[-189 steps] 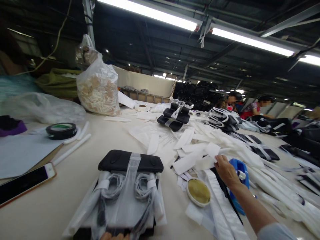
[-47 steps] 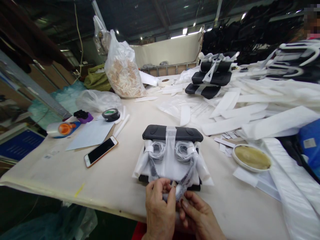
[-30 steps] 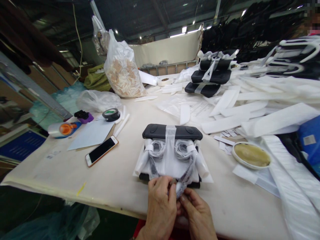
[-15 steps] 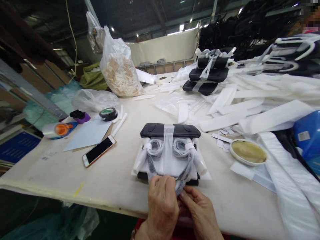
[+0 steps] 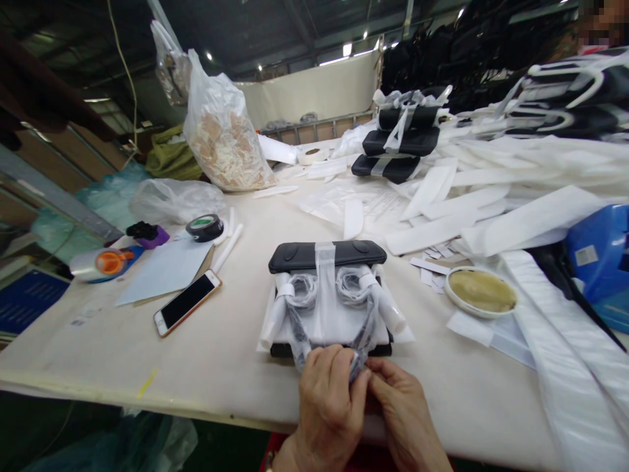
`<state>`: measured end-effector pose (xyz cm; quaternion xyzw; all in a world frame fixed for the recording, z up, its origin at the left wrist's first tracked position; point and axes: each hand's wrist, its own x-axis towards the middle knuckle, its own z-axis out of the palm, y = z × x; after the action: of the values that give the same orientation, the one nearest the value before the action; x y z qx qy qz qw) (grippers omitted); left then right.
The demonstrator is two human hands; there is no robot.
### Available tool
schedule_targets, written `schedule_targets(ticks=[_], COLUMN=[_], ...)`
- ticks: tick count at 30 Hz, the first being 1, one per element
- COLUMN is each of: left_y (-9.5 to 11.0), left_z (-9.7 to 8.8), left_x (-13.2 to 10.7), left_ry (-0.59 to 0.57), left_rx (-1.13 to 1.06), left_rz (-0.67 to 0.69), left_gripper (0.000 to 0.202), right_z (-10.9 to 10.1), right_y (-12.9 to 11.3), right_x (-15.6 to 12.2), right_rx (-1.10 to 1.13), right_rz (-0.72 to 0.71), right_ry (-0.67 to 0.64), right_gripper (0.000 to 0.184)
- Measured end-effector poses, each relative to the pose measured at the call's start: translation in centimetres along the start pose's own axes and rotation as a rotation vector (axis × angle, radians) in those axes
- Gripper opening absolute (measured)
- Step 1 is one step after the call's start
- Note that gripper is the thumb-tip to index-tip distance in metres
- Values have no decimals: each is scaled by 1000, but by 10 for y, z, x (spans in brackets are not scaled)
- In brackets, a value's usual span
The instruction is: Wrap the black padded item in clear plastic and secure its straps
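Observation:
A black bag [image 5: 327, 255] lies flat on the table in front of me, its front covered with white wrapping [image 5: 334, 314] and its straps sheathed in clear plastic. At the bag's near edge my left hand [image 5: 328, 406] is closed, pinching the plastic-wrapped strap end [image 5: 354, 364] between thumb and fingers. My right hand [image 5: 405, 416] sits against it on the right, fingers curled onto the same strap end. Both hands touch each other there.
A phone [image 5: 187, 311], black tape roll [image 5: 205, 227], paper sheet and orange-cored tape roll [image 5: 105, 262] lie left. A dish of paste [image 5: 480, 292], a blue dispenser [image 5: 597, 262] and several white strips lie right. Wrapped black bags [image 5: 400, 144] and a plastic sack [image 5: 221, 134] stand behind.
The view has shifted from the table's far side down to the bag. My right hand left the white strips and joined the left at the strap end; both have kept working it.

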<state>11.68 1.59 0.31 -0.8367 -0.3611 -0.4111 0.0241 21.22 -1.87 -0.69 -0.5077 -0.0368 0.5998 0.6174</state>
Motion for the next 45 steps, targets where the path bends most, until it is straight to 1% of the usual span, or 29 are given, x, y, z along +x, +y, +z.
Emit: schedule_targets(ticks=[3, 7, 9, 13, 15, 18, 20, 23, 26, 29, 32, 36, 39, 42, 45], left_y=[2, 5, 6, 6, 6, 6, 6, 7, 6, 5, 4, 4, 4, 4, 2], left_z=[-2, -8, -10, -10, -8, -5, -3, -1, 1, 3, 4, 5, 6, 6, 6], left_x=[2, 8, 10, 10, 9, 8, 7, 4, 2, 2, 3, 2, 2, 1, 0], left_ry=[-77, -221, -255, -323, -330, -275, -209, -107, -54, -33, -11, -26, -31, -20, -39], left_rx=[6, -66, -70, -51, -48, -49, -28, 0, 19, 57, 62, 88, 162, 214, 195], left_rz=[-101, -299, -350, -406, -432, -460, -428, -280, -136, -34, 35, 119, 196, 233, 233], left_gripper=[9, 14, 14, 6, 5, 9, 9, 10, 14, 18, 20, 18, 17, 16, 18], right_z=[0, 3, 4, 4, 4, 3, 3, 0, -2, -5, -7, -9, -11, -11, -11], right_y=[0, -1, -1, 0, 1, 1, 1, 0, -2, -3, -5, -12, -19, -21, -18], right_x=[0, -2, -3, -4, -3, -1, 0, 1, 1, 2, 2, 0, -3, -3, -1], right_rx=[9, 44, 61, 79, 76, 68, 66, 64, 81, 113, 106, 91, 160, 136, 62], right_rz=[13, 10, 5, 3, 5, 14, 16, 21, 37, 63, 89, 127, 159, 146, 138], right_ry=[-8, 10, 19, 30, 25, 11, -6, -44, -73, -101, -118, -160, -209, -229, -212], right_gripper=[29, 34, 36, 39, 40, 42, 41, 37, 35, 33, 31, 27, 24, 28, 33])
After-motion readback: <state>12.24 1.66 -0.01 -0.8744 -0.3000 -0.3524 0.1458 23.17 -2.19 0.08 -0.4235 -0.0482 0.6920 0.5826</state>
